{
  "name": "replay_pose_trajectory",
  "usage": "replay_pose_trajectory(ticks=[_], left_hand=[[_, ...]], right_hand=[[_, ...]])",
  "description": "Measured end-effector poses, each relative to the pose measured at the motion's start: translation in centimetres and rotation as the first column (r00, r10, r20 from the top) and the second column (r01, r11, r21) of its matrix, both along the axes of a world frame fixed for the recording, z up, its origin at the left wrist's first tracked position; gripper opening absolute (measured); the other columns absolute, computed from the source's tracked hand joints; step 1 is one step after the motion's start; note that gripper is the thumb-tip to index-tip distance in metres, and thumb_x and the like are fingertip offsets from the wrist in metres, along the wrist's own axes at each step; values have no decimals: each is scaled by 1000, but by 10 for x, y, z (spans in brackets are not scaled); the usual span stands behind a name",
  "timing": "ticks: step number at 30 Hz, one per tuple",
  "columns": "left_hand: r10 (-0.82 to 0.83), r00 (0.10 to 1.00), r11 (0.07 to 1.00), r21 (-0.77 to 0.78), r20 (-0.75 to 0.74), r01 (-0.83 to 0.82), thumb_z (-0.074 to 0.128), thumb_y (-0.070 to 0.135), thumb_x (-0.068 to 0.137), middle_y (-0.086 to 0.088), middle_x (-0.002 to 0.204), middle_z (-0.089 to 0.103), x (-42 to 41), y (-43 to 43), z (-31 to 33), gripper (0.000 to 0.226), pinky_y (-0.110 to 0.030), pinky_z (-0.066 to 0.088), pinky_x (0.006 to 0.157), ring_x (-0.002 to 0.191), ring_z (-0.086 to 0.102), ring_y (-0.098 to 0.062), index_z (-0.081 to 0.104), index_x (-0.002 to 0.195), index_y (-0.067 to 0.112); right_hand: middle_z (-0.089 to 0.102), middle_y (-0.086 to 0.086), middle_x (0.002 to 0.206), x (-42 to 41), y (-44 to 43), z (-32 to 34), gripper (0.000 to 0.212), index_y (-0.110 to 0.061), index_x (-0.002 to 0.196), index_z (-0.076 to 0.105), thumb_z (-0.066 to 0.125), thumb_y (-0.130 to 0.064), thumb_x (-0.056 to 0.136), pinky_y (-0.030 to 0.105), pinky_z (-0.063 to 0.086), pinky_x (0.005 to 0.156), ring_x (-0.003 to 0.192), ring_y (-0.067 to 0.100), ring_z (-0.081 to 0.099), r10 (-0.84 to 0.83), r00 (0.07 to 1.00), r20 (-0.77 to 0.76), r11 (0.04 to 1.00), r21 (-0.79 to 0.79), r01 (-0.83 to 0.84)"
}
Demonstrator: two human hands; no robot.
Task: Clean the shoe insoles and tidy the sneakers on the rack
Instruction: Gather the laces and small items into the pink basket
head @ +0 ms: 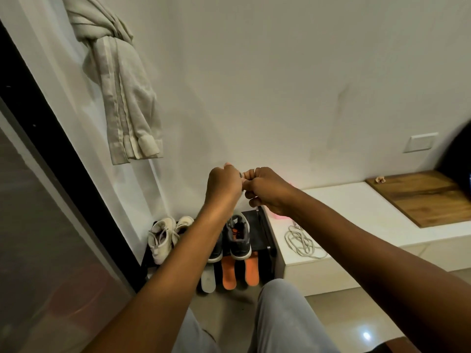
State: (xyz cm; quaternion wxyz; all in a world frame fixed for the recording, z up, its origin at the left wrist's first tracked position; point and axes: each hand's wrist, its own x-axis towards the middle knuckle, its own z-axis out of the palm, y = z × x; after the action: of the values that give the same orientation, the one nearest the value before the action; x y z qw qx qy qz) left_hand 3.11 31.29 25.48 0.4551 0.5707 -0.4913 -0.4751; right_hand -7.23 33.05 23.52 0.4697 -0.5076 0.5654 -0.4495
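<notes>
knotted beige curtain (122, 80) hangs at upper left on the white wall (267, 72) | grey cable (302, 242) lies coiled on the low white ledge (356, 207) | wooden board (428, 197) lies on the ledge at far right | white switch plate (420, 142) on the wall above the board | dark door frame (51, 159) along the left

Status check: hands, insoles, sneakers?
Left hand and right hand closed together, raised. Two orange insoles out, below dark grey sneakers. Nothing blocking.
</notes>
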Motion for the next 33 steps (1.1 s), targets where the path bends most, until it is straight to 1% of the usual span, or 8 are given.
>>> replay_pose_trajectory(ticks=[3, 9, 12, 16, 19, 23, 27, 33], left_hand=[[17, 992, 992, -126, 127, -1, 31, 22, 106, -9, 89, 63, -12, -5, -16, 38, -31, 47, 65, 77, 58, -20, 63, 97, 4], [41, 968, 986, -169, 248, 2, 38, 21, 102, -3, 62, 49, -42, -36, -45, 41, -27, 28, 49, 54, 43, -13, 45, 62, 10], [74, 976, 995, -86, 203, -57, 42, 24, 98, -3, 58, 46, -58, -57, -67, 41, -26, 29, 50, 52, 41, -16, 43, 59, 11], [61, 971, 998, -6, 231, -61, 45, 25, 97, -3, 59, 50, -78, -84, -97, 41, -25, 31, 49, 52, 45, -17, 47, 59, 9], [33, 964, 998, 44, 263, -46, 46, 27, 97, -4, 63, 55, -98, -105, -120, 41, -26, 31, 49, 56, 50, -18, 51, 61, 8], [-54, 946, 993, 120, 321, 16, 47, 31, 100, -8, 82, 65, -123, -130, -153, 39, -27, 32, 48, 69, 58, -23, 65, 82, 2], [-120, 916, 985, 160, 384, 62, 46, 36, 101, -18, 109, 70, -151, -155, -190, 46, -31, 42, 62, 89, 64, -29, 69, 108, -3], [-217, 880, 963, 241, 422, 122, 46, 34, 101, -16, 109, 71, -173, -181, -235, 41, -29, 47, 61, 85, 64, -26, 69, 110, 1]], right_hand=[[52, 5, 63, -6, -6, -9, 19, 0, 86, 63, 49, 3, 98, 27, 38, 49, 56, 16, 41, -62, 994, -91, 998, -34, 59], [63, 17, 71, -24, -30, -46, 15, 7, 84, 66, 52, 3, 89, 37, 52, 57, 64, 27, 57, -224, 942, -251, 972, -124, 198], [68, 15, 74, -30, -44, -67, 16, 5, 81, 68, 53, 2, 86, 42, 55, 65, 71, 29, 65, -292, 904, -311, 954, -156, 255], [59, 2, 60, -43, -60, -97, 21, 0, 69, 65, 53, 1, 87, 33, 47, 59, 58, 13, 56, -315, 889, -332, 949, -123, 290], [63, 2, 68, -60, -79, -124, 20, -8, 70, 64, 54, -4, 86, 35, 49, 61, 66, 16, 61, -344, 879, -329, 938, -92, 333], [67, 7, 76, -80, -98, -156, 15, -6, 79, 67, 57, -2, 89, 30, 51, 59, 73, 20, 66, -382, 865, -325, 919, -41, 391], [65, 2, 79, -105, -116, -189, 14, -7, 83, 68, 56, 0, 89, 23, 44, 59, 73, 12, 61, -404, 846, -348, 904, -7, 428], [66, 1, 82, -125, -137, -233, 14, -9, 89, 70, 58, -1, 90, 31, 54, 70, 76, 13, 62, -409, 825, -390, 885, 50, 463]])
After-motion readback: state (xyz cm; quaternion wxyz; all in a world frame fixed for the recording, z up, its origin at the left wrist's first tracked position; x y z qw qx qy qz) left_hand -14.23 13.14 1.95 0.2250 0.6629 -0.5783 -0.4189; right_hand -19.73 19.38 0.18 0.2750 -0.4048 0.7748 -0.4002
